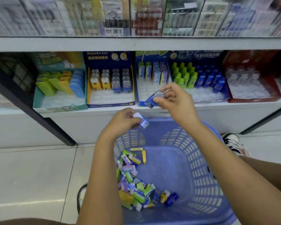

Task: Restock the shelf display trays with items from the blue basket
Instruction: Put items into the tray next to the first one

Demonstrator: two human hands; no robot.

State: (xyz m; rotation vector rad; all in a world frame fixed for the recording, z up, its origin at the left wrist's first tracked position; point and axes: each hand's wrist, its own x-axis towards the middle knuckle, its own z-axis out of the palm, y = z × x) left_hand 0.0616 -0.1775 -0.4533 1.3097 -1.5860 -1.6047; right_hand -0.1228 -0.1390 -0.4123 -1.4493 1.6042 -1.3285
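Both hands are occupied above the basket. Left hand [120, 122], centre frame, pinches a small blue-and-white pack [142, 122] in curled fingers. Right hand [173, 99], higher and close to the shelf edge, grips a blue pack with a clear top [152, 100].

Risks, as judged from here:
- Two packs are carried at once, each on the fingertips only. Either could slip and fall back into the blue basket [201, 159] or onto the tiles.
- Look-alike blue stock stands in the navy Gaspard et Lisa tray [110, 104], left of centre. The right hand hangs in front of the neighbouring blue tray [144, 92], so a misfile is possible.
- Rows in the trays stand upright and close together. A careless push could topple a line of them.

Surroundings, near to far:
- The basket holds a loose heap of mixed packs [133, 184] along its left side, lower centre.
- Floor tiles [31, 176] are pale and glossy. A black loop of cord [81, 197] lies at lower left, and a shoe [232, 142] shows right of the basket.
- The white shelf [225, 108] carries, from left to right:
  - a teal tray [60, 108]
  - the navy tray
  - the blue tray
  - a tray of green and blue bottles [206, 95]
  - a red tray [253, 99]
- The front slots of these trays are mostly bare.
- Hanging packs [144, 17] fill the top of the frame, too blurred to read.
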